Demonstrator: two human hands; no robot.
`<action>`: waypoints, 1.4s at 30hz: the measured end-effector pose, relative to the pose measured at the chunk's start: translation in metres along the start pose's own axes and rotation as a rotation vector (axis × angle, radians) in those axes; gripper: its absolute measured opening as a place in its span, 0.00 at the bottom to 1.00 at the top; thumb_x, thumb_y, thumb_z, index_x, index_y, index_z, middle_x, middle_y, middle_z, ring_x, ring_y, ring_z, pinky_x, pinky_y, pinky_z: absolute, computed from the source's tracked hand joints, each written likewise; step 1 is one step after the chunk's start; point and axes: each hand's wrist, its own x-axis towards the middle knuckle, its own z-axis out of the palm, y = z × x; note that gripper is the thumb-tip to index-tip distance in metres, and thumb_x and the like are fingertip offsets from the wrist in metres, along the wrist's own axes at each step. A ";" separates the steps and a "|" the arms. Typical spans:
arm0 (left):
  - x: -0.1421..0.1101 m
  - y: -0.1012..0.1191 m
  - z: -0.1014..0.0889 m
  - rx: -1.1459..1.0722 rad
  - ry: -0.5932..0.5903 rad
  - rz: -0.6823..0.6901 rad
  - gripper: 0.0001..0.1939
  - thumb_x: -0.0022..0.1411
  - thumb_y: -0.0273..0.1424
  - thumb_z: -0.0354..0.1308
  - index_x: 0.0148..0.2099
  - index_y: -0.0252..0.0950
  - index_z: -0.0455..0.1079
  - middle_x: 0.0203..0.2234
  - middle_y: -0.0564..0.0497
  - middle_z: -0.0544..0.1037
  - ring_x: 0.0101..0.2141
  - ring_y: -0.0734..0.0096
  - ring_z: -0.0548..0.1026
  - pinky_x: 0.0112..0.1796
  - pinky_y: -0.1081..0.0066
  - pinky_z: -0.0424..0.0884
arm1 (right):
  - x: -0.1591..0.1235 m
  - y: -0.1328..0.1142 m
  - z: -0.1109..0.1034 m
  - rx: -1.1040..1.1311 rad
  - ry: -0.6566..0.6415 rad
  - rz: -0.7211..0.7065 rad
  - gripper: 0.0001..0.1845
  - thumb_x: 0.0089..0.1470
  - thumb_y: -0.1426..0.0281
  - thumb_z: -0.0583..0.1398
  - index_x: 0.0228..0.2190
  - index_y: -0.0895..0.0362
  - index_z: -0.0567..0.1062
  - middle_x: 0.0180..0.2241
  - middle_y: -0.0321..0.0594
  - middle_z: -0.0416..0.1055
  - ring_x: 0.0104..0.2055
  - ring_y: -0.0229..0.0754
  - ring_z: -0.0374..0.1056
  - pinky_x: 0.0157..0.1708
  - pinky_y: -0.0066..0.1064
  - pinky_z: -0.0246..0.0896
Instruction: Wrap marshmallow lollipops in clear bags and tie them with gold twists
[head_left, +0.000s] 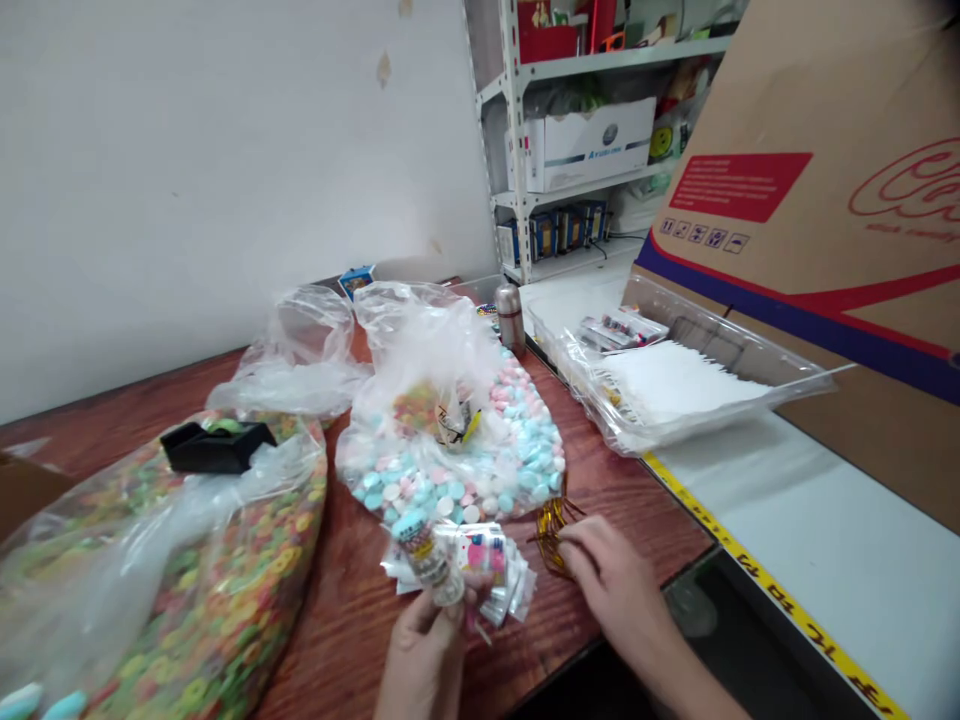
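My left hand [424, 650] is closed round a small clear packet of candy [429, 560] with blue and white pieces at its top, held upright over a stack of small printed cellophane bags [491, 560]. My right hand [609, 580] rests on the wooden table [352, 610], its fingertips pinching at a bunch of gold twist ties [551, 528]. Just beyond lies an open clear bag of pink, blue and white round candies [517, 440].
A big bag of colourful ring candies [225, 590] lies at left with a black tape dispenser [214, 447] on it. A clear tray of white sheets [675, 385], a large cardboard box [832, 200], a metal bottle [511, 316] and shelves [585, 140] stand at right.
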 end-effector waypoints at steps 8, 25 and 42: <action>0.015 0.003 -0.009 0.048 0.130 0.002 0.18 0.32 0.35 0.75 0.28 0.32 0.78 0.24 0.46 0.80 0.27 0.64 0.77 0.31 0.68 0.75 | 0.035 0.051 -0.004 -0.397 0.153 0.026 0.11 0.58 0.72 0.52 0.27 0.56 0.72 0.30 0.45 0.69 0.36 0.50 0.64 0.37 0.38 0.51; 0.020 0.007 -0.009 0.266 0.036 0.096 0.20 0.46 0.36 0.69 0.43 0.36 0.77 0.37 0.47 0.81 0.43 0.59 0.75 0.43 0.69 0.69 | 0.037 0.050 -0.018 -0.269 0.173 -0.028 0.12 0.57 0.70 0.53 0.26 0.55 0.73 0.29 0.38 0.72 0.32 0.41 0.69 0.35 0.29 0.58; 0.026 -0.003 -0.024 0.351 0.022 0.120 0.19 0.48 0.39 0.67 0.42 0.36 0.77 0.35 0.48 0.80 0.43 0.59 0.73 0.45 0.69 0.67 | 0.037 0.058 -0.022 -0.308 0.194 -0.026 0.11 0.59 0.70 0.51 0.37 0.55 0.74 0.38 0.41 0.72 0.41 0.45 0.69 0.43 0.34 0.59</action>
